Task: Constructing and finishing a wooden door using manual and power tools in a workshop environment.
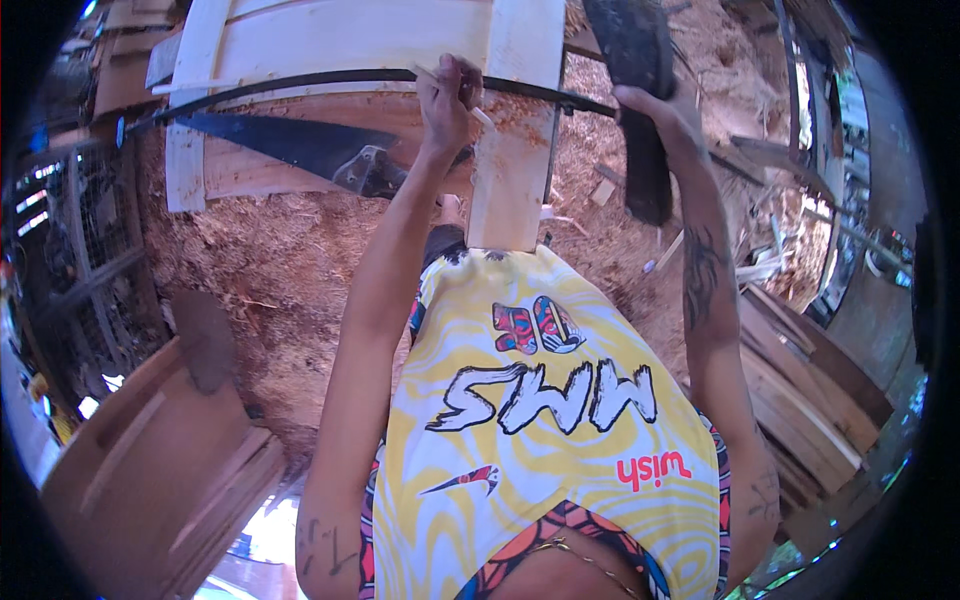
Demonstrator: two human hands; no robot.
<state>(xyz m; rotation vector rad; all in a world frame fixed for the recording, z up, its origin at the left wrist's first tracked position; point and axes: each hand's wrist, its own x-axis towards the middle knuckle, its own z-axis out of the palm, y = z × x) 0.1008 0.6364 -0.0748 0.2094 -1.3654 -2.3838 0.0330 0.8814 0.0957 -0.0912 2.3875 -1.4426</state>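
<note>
My left hand (447, 100) is closed in a pinch over the white wooden panel, around a thin pale stick (484, 118) whose ends poke out. Beneath it a long dark bar (330, 77) spans the panel from the left towards my right hand. My right hand (670, 125) curls round the edge of a long dark piece (645, 165) beyond the panel's right side; its exact kind cannot be made out. A handsaw (290, 138) with a dark blade lies below the bar, its handle near my left forearm.
The white panel (350, 35) has a pale upright board (505, 200) reaching to my waist, dusted with shavings. Sawdust (270, 240) covers the ground. Curved brown boards (150, 470) stand at lower left, and stacked planks (800, 400) lie at right.
</note>
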